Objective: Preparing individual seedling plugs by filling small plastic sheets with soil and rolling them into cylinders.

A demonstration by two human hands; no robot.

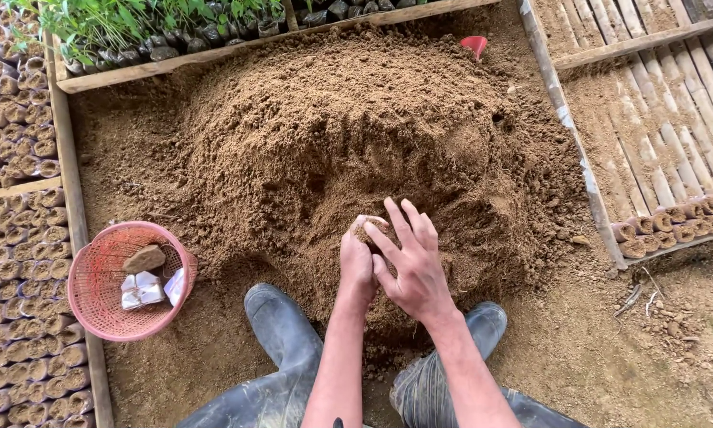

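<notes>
On the soil heap [332, 135] at frame centre, left hand [356, 265] grips a small bag [364, 232], filling underway; right hand [412, 265], fingers spread, must press soil in

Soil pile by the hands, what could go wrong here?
1. The left hand grips something small against the soil pile while the right hand presses over it; loose soil might spill past it.
2. The pink basket sits partly on a wooden frame edge, so a bump could tip its white bags out.
</notes>
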